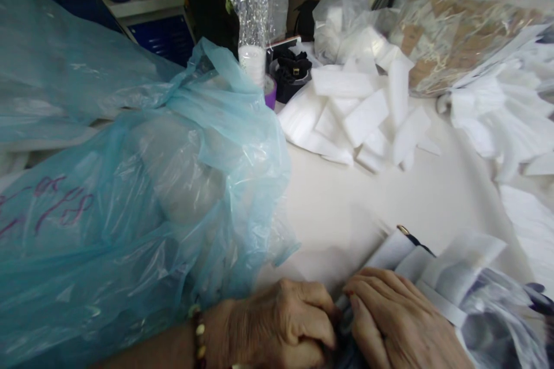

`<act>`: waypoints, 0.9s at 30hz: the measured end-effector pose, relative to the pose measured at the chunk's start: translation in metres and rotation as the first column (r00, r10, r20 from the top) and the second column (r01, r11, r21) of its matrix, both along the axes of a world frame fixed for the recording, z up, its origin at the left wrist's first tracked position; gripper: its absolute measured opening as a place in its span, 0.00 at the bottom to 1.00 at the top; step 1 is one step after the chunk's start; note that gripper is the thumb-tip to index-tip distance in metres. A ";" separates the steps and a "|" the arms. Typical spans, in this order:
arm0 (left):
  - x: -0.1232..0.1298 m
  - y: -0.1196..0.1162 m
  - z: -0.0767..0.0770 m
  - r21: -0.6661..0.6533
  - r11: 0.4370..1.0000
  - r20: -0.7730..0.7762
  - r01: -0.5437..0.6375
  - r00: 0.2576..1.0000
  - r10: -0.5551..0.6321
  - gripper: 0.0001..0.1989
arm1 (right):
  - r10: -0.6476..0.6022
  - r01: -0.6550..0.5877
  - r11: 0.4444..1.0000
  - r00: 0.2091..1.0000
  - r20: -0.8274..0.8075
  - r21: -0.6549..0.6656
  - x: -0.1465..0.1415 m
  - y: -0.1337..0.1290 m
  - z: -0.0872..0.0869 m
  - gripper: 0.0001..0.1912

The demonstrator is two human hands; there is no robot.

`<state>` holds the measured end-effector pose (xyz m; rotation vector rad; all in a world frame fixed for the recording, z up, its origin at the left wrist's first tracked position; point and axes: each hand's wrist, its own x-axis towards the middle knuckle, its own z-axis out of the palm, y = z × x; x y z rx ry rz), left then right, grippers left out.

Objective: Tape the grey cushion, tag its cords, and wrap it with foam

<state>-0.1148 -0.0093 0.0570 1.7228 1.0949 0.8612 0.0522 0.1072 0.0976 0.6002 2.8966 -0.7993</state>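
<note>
At the bottom edge, my left hand (277,326) is closed, its fingers curled and pinching a dark, soft-looking item (345,328). Most of that item is hidden by the hands and the frame's lower edge, so its kind is unclear. My right hand (400,320) is pressed against the same item from the right, fingers together and thumb bent down. Strips of white foam sheet (444,294) stick out beyond my right hand, beside clear plastic wrapping (502,311). A black strap with a gold-coloured metal end (403,230) pokes out above the knuckles.
A large light-blue plastic bag (242,184) covers the left side. Loose white foam pieces (366,118) are heaped on the pale table (346,196). Behind are stacked white cups (252,63), a black container (292,78) and a purple tape roll (270,92). Clear bags (467,29) stand at the right.
</note>
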 end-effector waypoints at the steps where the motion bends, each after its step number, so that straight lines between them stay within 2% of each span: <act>1: 0.004 0.000 -0.004 0.015 1.000 0.015 -0.021 1.000 0.021 0.12 | -0.005 0.005 1.000 1.000 -0.008 -0.006 -0.001 0.000 0.000 0.11; 3: 0.012 0.000 -0.008 0.011 0.992 0.097 -0.126 0.988 0.124 0.10 | -0.026 0.026 1.000 0.999 -0.020 -0.008 -0.004 0.001 0.002 0.12; 5: 0.020 0.003 -0.007 -0.099 0.959 0.177 -0.265 0.944 0.279 0.10 | -0.050 0.050 0.999 0.998 -0.030 -0.005 -0.006 0.002 0.003 0.12; 7: 0.027 0.008 -0.001 -0.273 0.888 0.194 -0.369 0.883 0.427 0.12 | -0.060 0.060 0.998 0.997 -0.039 -0.003 -0.007 0.004 0.005 0.13; 9: 0.032 0.011 0.005 -0.433 0.796 0.157 -0.424 0.833 0.530 0.14 | -0.049 0.050 0.999 0.998 -0.046 0.005 -0.007 0.004 0.005 0.14; 10: 0.033 0.011 0.006 -0.475 0.762 0.143 -0.441 0.816 0.561 0.14 | -0.041 0.042 0.999 0.998 -0.048 0.010 -0.007 0.004 0.005 0.14; 11: 0.033 0.011 0.006 -0.477 0.757 0.144 -0.448 0.809 0.569 0.14 | -0.039 0.040 0.999 0.998 -0.052 0.019 -0.006 0.003 0.004 0.15; 12: 0.032 0.010 0.005 -0.431 0.785 0.160 -0.445 0.818 0.552 0.13 | -0.043 0.044 0.999 0.998 -0.052 0.029 -0.006 0.003 0.003 0.15; 13: 0.030 0.009 0.003 -0.336 0.839 0.181 -0.427 0.845 0.503 0.12 | -0.049 0.050 0.998 0.998 -0.049 0.036 -0.006 0.002 0.002 0.15; 15: 0.022 0.008 -0.002 -0.068 0.944 0.158 -0.322 0.931 0.329 0.10 | -0.063 0.065 0.997 0.997 -0.041 0.044 -0.005 0.001 0.000 0.14; 17: 0.012 0.010 -0.004 0.170 0.976 0.012 -0.134 0.991 0.134 0.12 | -0.061 0.062 0.997 0.998 -0.033 0.036 -0.005 0.000 0.000 0.14; 19: 0.002 0.014 -0.002 0.265 0.963 -0.133 0.039 0.991 -0.003 0.16 | -0.058 0.059 0.998 0.998 -0.039 0.024 -0.005 0.000 0.000 0.14; 21: -0.004 0.018 0.000 0.241 0.965 -0.142 0.107 0.987 -0.074 0.16 | -0.064 0.065 0.998 0.997 -0.051 0.015 -0.006 0.001 0.001 0.14; 23: -0.002 0.019 0.001 0.115 0.993 -0.008 0.036 0.999 -0.035 0.14 | -0.071 0.072 0.997 0.996 -0.055 0.008 -0.006 0.001 0.002 0.14; 25: 0.007 0.017 -0.001 -0.046 0.991 0.160 -0.126 0.978 0.132 0.14 | -0.078 0.078 0.997 0.995 -0.057 0.001 -0.006 0.001 0.001 0.14; 27: 0.020 0.016 -0.003 -0.183 0.943 0.223 -0.276 0.923 0.314 0.14 | -0.095 0.095 0.995 0.993 -0.064 -0.006 -0.005 0.001 -0.001 0.14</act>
